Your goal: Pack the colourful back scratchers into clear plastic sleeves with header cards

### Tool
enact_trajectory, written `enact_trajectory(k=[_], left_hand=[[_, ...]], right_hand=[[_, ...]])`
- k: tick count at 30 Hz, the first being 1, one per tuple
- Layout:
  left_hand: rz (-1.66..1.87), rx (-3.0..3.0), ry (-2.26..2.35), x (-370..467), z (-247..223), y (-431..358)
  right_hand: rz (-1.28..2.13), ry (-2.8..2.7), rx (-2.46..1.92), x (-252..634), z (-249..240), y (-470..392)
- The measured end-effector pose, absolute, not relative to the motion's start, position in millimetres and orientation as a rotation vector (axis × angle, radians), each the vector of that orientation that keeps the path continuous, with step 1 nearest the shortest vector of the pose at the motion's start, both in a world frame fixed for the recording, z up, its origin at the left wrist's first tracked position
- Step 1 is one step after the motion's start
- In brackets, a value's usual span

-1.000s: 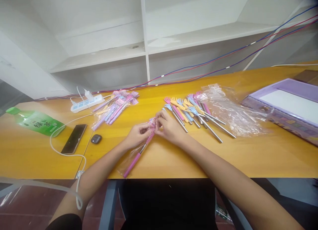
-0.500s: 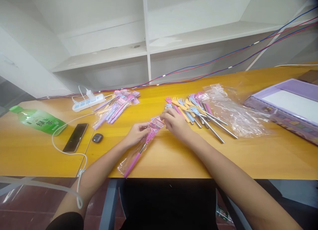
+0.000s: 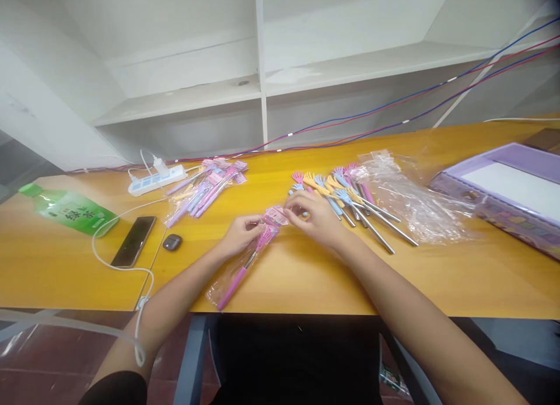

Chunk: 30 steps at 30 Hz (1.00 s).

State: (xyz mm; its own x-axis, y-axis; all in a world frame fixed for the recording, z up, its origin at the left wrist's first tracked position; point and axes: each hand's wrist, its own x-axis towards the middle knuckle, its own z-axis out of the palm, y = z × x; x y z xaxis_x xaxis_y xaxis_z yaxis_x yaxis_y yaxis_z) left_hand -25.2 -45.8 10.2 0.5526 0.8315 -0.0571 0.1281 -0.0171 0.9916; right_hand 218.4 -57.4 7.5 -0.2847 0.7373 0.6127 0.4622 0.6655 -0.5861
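Observation:
A pink back scratcher [image 3: 233,287] with a metal shaft lies slantwise near the table's front edge, inside a clear plastic bag [image 3: 217,286]. At the bag's upper end sits a pink printed card [image 3: 274,216]. My left hand [image 3: 240,236] pinches the bag beside the scratcher's claw head. Thumb and forefinger of my right hand [image 3: 312,215] close on the bag's top edge, at the card's right end. Past that hand lies a pile of loose back scratchers [image 3: 345,196] in pink, yellow and blue. Several bagged scratchers [image 3: 203,192] are heaped at the back left.
Empty clear bags [image 3: 394,201] lie right of the loose pile, beside a purple box [image 3: 494,198]. On the left are a green bottle [image 3: 70,211], a phone [image 3: 134,241], a small black case [image 3: 172,242] and a power strip [image 3: 156,181] with a white cable [image 3: 125,208].
My right hand has shifted very slightly, its fingers more curled at the card's end. The left hand and the bagged back scratcher stay nearly in place.

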Motion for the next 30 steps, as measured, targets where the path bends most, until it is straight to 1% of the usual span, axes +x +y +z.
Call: enact_trajectory(k=[3, 8, 13, 18, 23, 28, 30], left_hand=[[0.694, 1.528, 0.839, -25, 9, -46], [0.737, 1.555, 0.841, -25, 7, -45], [0.740, 1.572, 0.830, -25, 7, -44], [0.750, 1.615, 0.777, -25, 5, -42], [0.730, 1.632, 0.783, -25, 6, -42], [0.726, 1.651, 0.888, -27, 12, -42], [0.735, 1.537, 0.901, -28, 12, -41]], right_hand=[[0.450, -2.005, -0.918, 220, 6, -55], [0.549, -1.960, -0.912, 222, 2, -51], [0.512, -1.987, -0.889, 220, 4, -53], [0.607, -1.929, -0.958, 217, 5, -57], [0.548, -1.929, -0.965, 217, 0, -53], [0.534, -1.669, -1.054, 218, -5, -44], [0.612, -1.537, -1.116, 217, -8, -42]])
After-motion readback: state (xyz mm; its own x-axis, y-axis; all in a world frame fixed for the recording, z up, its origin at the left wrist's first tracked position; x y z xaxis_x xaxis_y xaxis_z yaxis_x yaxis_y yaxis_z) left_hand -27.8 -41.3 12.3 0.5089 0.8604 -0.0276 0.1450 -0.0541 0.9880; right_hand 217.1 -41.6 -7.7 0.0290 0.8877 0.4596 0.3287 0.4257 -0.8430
